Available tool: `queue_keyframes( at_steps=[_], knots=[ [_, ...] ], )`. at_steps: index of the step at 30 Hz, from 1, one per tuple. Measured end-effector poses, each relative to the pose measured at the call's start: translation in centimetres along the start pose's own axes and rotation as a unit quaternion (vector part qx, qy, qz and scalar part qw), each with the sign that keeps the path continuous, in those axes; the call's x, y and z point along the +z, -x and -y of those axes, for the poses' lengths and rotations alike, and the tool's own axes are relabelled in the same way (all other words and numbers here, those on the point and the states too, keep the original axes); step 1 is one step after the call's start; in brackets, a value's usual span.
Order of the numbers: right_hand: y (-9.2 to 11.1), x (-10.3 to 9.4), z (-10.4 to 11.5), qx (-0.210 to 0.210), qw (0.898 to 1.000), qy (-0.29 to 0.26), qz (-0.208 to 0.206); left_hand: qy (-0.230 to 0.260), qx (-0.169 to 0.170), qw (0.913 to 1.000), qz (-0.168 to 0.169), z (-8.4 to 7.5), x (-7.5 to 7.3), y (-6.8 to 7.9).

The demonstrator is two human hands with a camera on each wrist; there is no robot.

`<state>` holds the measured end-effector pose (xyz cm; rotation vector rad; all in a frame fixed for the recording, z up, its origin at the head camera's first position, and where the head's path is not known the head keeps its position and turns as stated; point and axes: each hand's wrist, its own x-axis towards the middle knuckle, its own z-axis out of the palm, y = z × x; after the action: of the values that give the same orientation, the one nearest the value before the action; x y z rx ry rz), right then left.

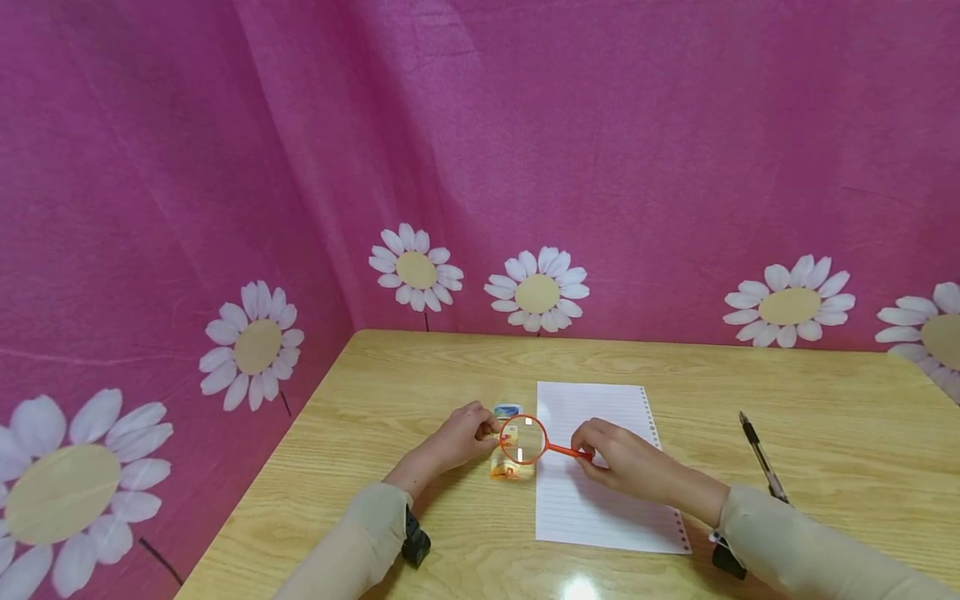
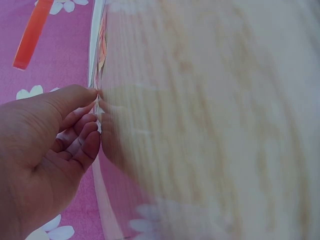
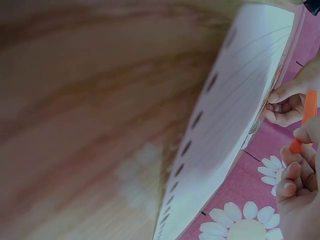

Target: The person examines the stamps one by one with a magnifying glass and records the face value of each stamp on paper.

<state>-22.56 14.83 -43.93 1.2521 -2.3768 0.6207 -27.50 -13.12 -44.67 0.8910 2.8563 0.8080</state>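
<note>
Wears long pale sleeves nearest the camera: the right sleeve (image 1: pixel 813 537) at the lower right, the left sleeve (image 1: pixel 348 537) at the bottom edge, with a black wrist device (image 1: pixel 416 540) at the left cuff. Keeps the two hands apart. With the right hand (image 1: pixel 622 454), pinches the slim handle of a red-orange magnifying glass (image 1: pixel 545 444) between thumb and fingers, above a lined sheet (image 1: pixel 622 517). Has the round lens over the middle card (image 1: pixel 511 435) of three small colourful cards, red and yellow through the glass. With the left hand (image 1: pixel 456 435), brings thumb and bent fingertips to the left edge of that same card; cannot tell whether gripping or only touching. Beyond the lens, shows the blue far card (image 1: pixel 507 411); on the near side, the orange near card (image 1: pixel 505 473), just beside the sheet. Farther right, past the punched holes, includes a black-capped pen (image 1: pixel 761 452) on the wood-grain table (image 1: pixel 427 375). Behind, ends in a pink cloth (image 1: pixel 615 125) with white daisies (image 1: pixel 537 293).
</note>
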Motion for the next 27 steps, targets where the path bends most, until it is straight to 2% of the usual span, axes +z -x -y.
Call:
queue_keyframes(
  at_steps=[13,20,27],
  knots=[
    [0.07,-0.06,0.22,-0.003,1.0,-0.003,0.004,0.003,0.005,1.0,0.002,-0.09,-0.03,0.12],
    [0.15,-0.2,0.27,0.01,1.0,0.0,0.015,0.002,0.006,1.0,0.002,0.09,0.04,0.1],
    [0.31,-0.38,0.22,0.006,1.0,0.007,0.005,0.001,0.01,0.9999,-0.005,0.31,0.15,0.02]
  ],
)
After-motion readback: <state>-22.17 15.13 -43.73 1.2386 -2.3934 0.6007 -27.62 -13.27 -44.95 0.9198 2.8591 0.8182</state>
